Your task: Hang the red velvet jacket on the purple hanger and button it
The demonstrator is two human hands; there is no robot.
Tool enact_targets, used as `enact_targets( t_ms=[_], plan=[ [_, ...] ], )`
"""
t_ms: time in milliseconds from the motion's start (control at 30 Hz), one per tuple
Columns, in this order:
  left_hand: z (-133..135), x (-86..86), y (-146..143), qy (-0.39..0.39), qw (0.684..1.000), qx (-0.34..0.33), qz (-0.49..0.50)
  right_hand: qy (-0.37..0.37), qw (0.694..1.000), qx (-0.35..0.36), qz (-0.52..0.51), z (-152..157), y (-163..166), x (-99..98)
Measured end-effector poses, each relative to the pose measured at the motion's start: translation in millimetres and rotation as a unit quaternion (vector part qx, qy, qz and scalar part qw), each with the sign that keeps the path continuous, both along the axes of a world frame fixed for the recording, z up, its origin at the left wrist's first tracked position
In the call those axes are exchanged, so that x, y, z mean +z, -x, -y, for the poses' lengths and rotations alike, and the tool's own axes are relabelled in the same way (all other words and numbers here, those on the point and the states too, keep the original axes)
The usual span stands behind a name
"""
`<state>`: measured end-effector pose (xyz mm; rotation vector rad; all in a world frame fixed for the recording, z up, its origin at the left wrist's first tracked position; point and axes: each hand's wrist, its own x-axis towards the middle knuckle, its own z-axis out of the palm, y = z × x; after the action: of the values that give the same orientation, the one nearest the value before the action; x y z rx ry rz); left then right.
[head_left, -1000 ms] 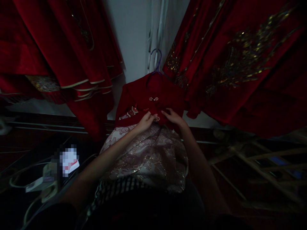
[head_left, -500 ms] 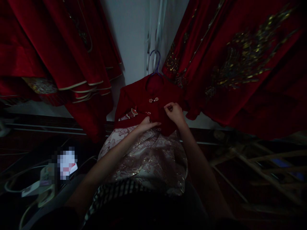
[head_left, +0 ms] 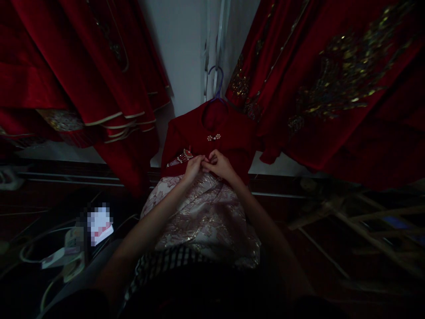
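Note:
A small red velvet jacket (head_left: pixel 232 137) hangs on a purple hanger (head_left: pixel 216 82) against the white wall, with a pearl frog button (head_left: pixel 213 137) at its chest and a beaded tassel (head_left: pixel 181 157) at its left. Below it spreads a pink and gold brocade skirt (head_left: pixel 202 217). My left hand (head_left: pixel 192 167) and my right hand (head_left: pixel 217 164) meet at the jacket's front, just below the pearl button. Both are closed in a pinch on the fabric edge, fingertips touching each other.
Red embroidered robes hang at the left (head_left: pixel 83 75) and at the right (head_left: pixel 332 84). A white power strip with cables (head_left: pixel 63 259) lies on the dark floor at lower left. A wooden frame (head_left: pixel 358 221) stands at the right.
My right hand moved left and down from the jacket's right side to meet my left hand at the front closure. My left hand curled from flat into a pinch.

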<state>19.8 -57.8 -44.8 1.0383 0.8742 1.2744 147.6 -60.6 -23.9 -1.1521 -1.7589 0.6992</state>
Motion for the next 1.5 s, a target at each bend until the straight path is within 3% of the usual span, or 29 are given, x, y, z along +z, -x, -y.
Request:
enact_targets(
  t_ms=[100,233,333,433,533,767,967,1133,1500],
  plan=[
    [-9.5,-1.9,4.0,-0.017,0.999,-0.002,-0.03,-0.001,0.999,0.011,-0.044,-3.4,-3.9,-0.6],
    [-31.3,-5.3,25.2,-0.12,0.975,0.182,-0.041,0.079,0.986,0.04,-0.141,6.5,-16.3,10.3],
    [-48.4,-6.9,48.1,-0.107,0.957,0.263,-0.049,0.163,0.963,0.069,-0.203,21.2,-28.3,21.9],
    [-59.0,-8.3,63.5,-0.057,0.967,0.23,-0.09,0.198,0.94,0.103,-0.257,28.2,-36.6,25.5],
    [-62.4,-10.0,68.0,-0.011,0.983,0.149,-0.108,0.213,0.931,0.12,-0.271,23.5,-35.6,20.0],
    [-61.4,-9.0,71.3,-0.005,0.999,0.037,-0.03,0.185,0.947,0.105,-0.239,-3.0,-5.2,19.6],
    [-63.3,-7.9,73.6,0.002,0.998,0.057,-0.023,0.074,0.992,0.035,-0.092,-45.3,30.1,10.9],
    [-60.7,-5.0,77.7,-0.021,0.998,0.048,-0.035,-0.033,0.999,-0.028,0.004,-68.6,48.1,-9.3],
    [-54.9,5.2,71.2,-0.056,0.995,0.063,-0.05,-0.049,0.997,-0.041,0.039,-67.5,52.4,-11.2]
  ],
)
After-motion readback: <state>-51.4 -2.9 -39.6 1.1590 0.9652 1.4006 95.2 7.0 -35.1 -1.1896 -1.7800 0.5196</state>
